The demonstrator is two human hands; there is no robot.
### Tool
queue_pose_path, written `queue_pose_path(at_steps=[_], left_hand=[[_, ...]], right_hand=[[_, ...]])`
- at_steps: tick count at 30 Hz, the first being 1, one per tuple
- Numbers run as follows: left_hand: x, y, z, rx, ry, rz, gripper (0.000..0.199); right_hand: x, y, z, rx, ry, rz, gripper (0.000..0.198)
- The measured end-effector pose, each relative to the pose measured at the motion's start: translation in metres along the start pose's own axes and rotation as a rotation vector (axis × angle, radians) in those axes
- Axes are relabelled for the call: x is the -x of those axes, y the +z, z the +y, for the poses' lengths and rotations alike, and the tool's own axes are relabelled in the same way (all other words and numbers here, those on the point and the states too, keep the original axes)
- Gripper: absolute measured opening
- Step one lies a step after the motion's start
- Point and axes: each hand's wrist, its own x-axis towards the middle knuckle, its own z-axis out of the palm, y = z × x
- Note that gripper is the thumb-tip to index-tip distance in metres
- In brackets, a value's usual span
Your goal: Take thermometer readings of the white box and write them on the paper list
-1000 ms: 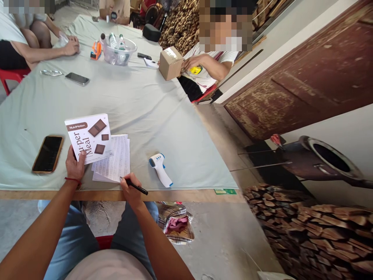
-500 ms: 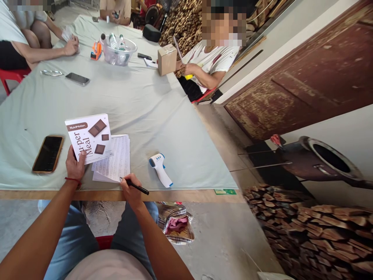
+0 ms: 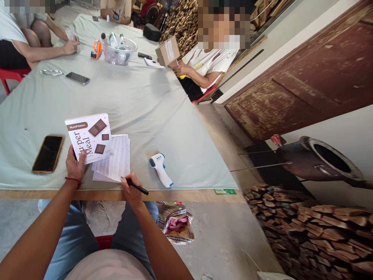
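Note:
My left hand (image 3: 75, 164) is closed on the lower left corner of a white box (image 3: 90, 149) printed with "NutriMotion" and brown squares. The box is tilted up and covers part of a small stack of handwritten paper sheets (image 3: 120, 157). My right hand (image 3: 132, 190) grips a black pen (image 3: 140, 188), its tip at the lower right corner of the sheets. To the right of the sheets lies a white and blue infrared thermometer (image 3: 161, 171). A phone in a brown case (image 3: 48, 154) lies left of my left hand.
Further up the cloth-covered table (image 3: 140, 101) are a grey phone (image 3: 77, 78), an orange tape dispenser (image 3: 96, 50) and a clear tub (image 3: 121, 58) of bottles. At the right edge a person holds a cardboard box (image 3: 168, 52). Other people sit at the far left and back. Firewood (image 3: 329, 233) is stacked at right.
The person at the right has tilted the cardboard box and lowered their hand. My hands, the white box and the pen have stayed almost still.

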Motion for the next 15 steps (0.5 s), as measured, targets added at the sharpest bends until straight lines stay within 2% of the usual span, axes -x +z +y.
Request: queue_pose_path(at_steps=[8,12,15], left_hand=[[-0.001,0.0,-0.001,-0.003,0.018,-0.002,0.053],[-0.001,0.0,-0.001,-0.012,0.017,0.0,0.053],[0.0,0.0,-0.001,-0.021,0.01,0.003,0.054]], right_hand=[[0.001,0.001,0.003,-0.009,0.015,0.006,0.016],[0.003,-0.004,0.001,-0.069,0.043,0.101,0.014],[-0.004,-0.013,0.004,-0.022,0.009,0.13,0.014]])
